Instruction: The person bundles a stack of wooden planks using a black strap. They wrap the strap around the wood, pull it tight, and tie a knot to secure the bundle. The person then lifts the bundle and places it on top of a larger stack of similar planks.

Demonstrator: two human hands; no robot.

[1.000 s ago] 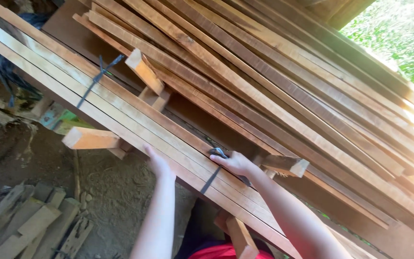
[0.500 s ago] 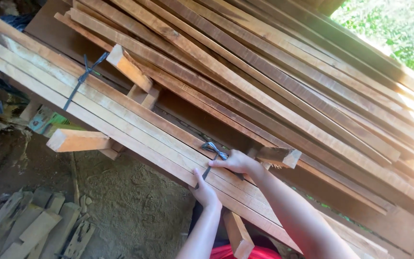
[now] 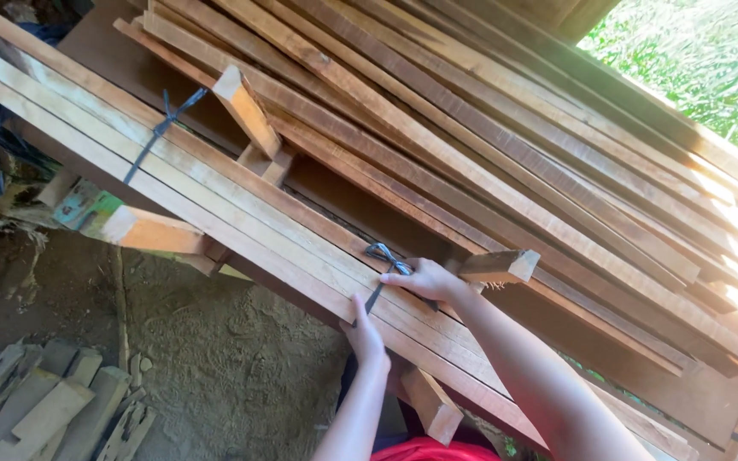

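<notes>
A bundle of long pale wooden slats [image 3: 241, 213] runs diagonally from the upper left to the lower right. A dark strap [image 3: 383, 271] is tied round it near the middle, knotted on top. My right hand [image 3: 424, 279] lies on top of the bundle with its fingers at that knot. My left hand [image 3: 365, 331] grips the near lower edge of the bundle where the strap hangs down. A second dark strap [image 3: 157, 132] binds the same bundle further to the upper left.
Beyond the bundle, several darker planks [image 3: 506, 145] lie stacked. Short wooden cross pieces [image 3: 248, 109] [image 3: 151, 230] [image 3: 499, 265] [image 3: 430, 405] stick out across and under the bundle. Wood offcuts [image 3: 53, 410] lie on the dirt ground [image 3: 241, 376] at the lower left. Green plants [image 3: 711, 60] show at the upper right.
My left hand has moved right along the near edge of the bundle to the strap. My right hand has stayed at the knot.
</notes>
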